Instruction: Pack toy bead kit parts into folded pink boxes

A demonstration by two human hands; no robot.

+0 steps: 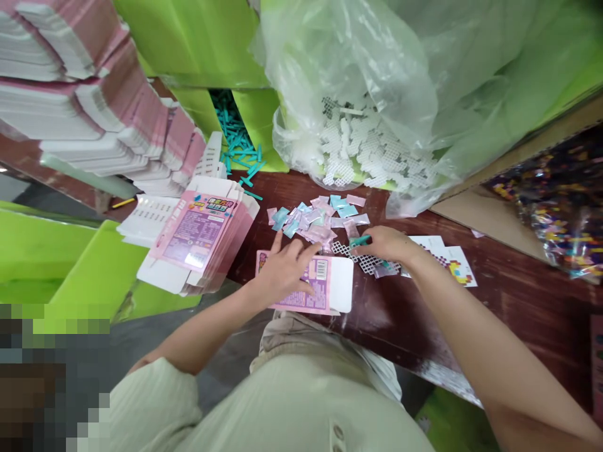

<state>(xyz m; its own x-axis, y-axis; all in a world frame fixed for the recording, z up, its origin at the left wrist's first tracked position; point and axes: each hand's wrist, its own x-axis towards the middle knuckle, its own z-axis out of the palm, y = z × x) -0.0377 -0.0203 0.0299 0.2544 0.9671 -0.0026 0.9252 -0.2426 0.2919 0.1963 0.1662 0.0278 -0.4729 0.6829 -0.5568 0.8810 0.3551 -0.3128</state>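
My left hand [285, 273] lies with spread fingers on a flat pink-and-purple carton [321, 290], whose white end flap points right. My right hand [387, 245] is closed around a small teal plastic stick [360, 240], over the white grid pieces [343, 250] just right of the carton. A small pale sachet [386, 270] is beneath this hand. Beyond both hands lies a loose heap of pink, blue and lilac sachets [313, 220]. Printed cards with pixel patterns [459, 267] lie to the right, partly behind my right wrist.
Stacked flat cartons [193, 232] stand at the left, below bundles of pink-and-white card [136, 113]. Teal sticks [235, 135] spill from a green bin behind. A clear plastic bag [358, 150] holds white grid pieces. A cardboard box [518, 232] of colourful packets is at right.
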